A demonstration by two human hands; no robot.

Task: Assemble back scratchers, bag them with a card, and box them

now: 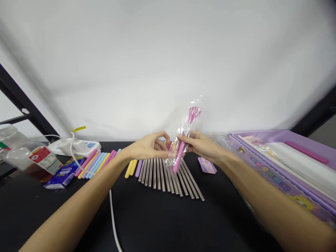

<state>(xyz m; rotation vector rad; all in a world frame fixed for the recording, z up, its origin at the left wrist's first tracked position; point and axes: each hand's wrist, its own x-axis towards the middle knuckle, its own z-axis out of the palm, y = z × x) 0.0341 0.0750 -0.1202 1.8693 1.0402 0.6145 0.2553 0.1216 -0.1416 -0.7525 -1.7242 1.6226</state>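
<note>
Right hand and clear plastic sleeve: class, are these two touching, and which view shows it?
Touching. The head view shows the right hand gripping the clear plastic sleeve, its thumb lying across the front.

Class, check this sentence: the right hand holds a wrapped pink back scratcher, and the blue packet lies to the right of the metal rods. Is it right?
Not quite. The blue packet lies to the left of the metal rods, as the head view shows. The rest stands: the right hand holds a wrapped pink back scratcher.
</note>
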